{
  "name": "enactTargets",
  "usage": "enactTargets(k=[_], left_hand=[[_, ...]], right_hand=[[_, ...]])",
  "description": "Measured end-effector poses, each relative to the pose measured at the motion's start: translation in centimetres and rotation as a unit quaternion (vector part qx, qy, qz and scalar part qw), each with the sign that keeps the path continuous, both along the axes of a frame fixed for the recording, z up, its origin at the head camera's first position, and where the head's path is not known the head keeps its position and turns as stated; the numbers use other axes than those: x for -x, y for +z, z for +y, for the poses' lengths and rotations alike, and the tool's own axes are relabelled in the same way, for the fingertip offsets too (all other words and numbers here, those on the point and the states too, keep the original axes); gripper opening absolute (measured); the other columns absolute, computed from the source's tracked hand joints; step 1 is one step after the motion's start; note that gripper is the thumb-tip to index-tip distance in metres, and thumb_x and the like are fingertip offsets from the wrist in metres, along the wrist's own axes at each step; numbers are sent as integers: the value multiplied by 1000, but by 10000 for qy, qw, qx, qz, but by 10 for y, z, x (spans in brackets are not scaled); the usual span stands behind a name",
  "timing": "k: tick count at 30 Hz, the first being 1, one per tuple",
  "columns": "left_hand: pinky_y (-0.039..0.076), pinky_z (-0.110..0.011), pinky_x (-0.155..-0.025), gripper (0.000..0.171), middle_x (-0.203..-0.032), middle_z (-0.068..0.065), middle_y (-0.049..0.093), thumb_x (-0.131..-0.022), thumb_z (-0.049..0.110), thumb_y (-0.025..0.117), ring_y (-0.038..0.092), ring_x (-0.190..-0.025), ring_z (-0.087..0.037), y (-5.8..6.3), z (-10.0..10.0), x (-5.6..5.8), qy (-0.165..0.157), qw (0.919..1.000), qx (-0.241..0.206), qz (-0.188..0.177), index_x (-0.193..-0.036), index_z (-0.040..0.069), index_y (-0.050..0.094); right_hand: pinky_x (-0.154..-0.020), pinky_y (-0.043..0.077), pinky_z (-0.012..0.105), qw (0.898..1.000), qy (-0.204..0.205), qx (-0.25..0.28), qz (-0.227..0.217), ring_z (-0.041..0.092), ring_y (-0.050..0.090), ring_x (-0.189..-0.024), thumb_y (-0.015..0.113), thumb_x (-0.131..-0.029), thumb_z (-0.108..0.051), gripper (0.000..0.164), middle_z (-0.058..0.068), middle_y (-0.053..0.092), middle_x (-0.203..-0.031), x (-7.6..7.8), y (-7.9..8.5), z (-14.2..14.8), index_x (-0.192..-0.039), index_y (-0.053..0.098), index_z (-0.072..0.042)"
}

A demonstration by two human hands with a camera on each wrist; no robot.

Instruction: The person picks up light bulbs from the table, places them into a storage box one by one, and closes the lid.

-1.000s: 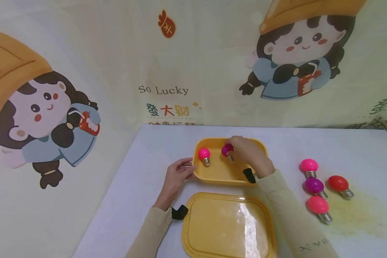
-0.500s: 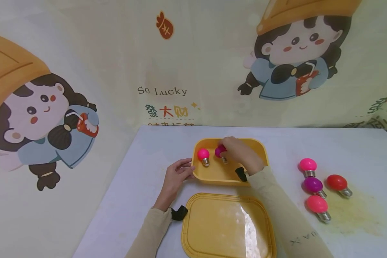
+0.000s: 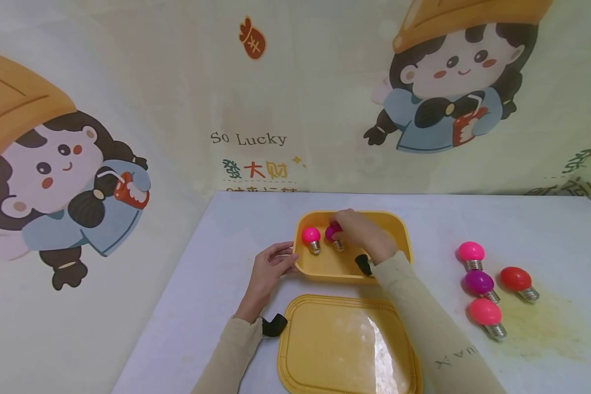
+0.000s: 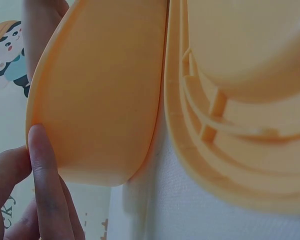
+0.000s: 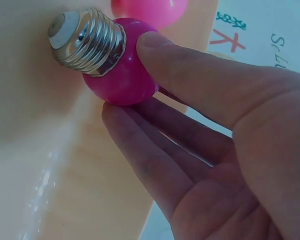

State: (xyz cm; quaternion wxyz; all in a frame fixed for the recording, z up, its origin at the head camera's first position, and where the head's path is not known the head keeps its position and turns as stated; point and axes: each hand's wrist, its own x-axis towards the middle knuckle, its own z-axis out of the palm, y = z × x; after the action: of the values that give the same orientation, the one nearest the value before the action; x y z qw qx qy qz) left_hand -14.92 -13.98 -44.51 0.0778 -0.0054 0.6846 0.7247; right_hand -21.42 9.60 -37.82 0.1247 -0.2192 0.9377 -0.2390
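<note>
A purple light bulb with a silver screw base is pinched between the thumb and fingers of my right hand, inside a yellow plastic box. In the head view it sits just right of a pink bulb at the box's left end. My left hand holds the box's left side, with fingertips at the rim in the left wrist view. The box's yellow lid lies on the table in front of it.
On the right of the white table lie another pink bulb, a second purple bulb, a red bulb and a coral-pink bulb. A cloth printed with cartoon figures hangs behind.
My right hand has moved left inside the box with the purple bulb, bringing it closer to the pink bulb. The left hand has stayed at the box's side.
</note>
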Motion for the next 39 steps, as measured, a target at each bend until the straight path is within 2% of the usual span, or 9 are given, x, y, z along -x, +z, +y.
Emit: enactTargets(k=[5,14,24,29,34,39], left_hand=[[63,-31,-75,41,-113,-19,61,-90,3,71,67,-85,-18,0,0,0,-39,10000,-10,28,-129,-5,60],[62,-28,-74,41,-118,-25,59,-90,4,72,67,-85,-17,0,0,0,-53,10000,-26,-13,-128,-3,60],[62,-29,-74,42,-119,-27,59,-90,3,72,67,-84,-16,-2,0,0,-60,9999,-82,-11,-129,-5,60],[62,-29,-74,40,-116,-23,60,-90,3,71,67,-85,-18,-2,1,0,-27,10000,-84,8,-128,-4,60],[62,-29,-74,40,-113,-19,61,-90,3,72,67,-86,-20,-2,1,1,-18,10000,-77,15,-128,-4,60],[62,-29,-74,40,-114,-21,61,-90,2,71,67,-87,-20,-2,0,1,-25,10000,-73,22,-128,-4,60]], right_hand=[[-75,52,29,9998,74,-110,117,22,55,-81,71,-91,-8,18,7,63,-90,2,-4,-3,-106,68,1],[-76,52,29,9998,69,-162,71,22,54,-81,70,-93,-8,17,8,63,-90,4,-5,-6,-107,67,1],[-70,48,26,9998,45,-158,-122,20,54,-77,69,-94,-13,21,7,61,-87,6,-6,-8,-109,66,1],[-67,46,25,9998,137,-121,-86,20,52,-75,69,-94,-13,23,8,59,-85,7,-4,-7,-110,66,2],[-75,52,29,9998,140,-136,4,23,55,-82,68,-94,-13,30,11,64,-96,5,-1,-6,-118,65,4],[-87,55,36,9998,108,-176,66,26,55,-90,68,-95,-13,32,12,65,-103,2,2,-3,-122,64,3]])
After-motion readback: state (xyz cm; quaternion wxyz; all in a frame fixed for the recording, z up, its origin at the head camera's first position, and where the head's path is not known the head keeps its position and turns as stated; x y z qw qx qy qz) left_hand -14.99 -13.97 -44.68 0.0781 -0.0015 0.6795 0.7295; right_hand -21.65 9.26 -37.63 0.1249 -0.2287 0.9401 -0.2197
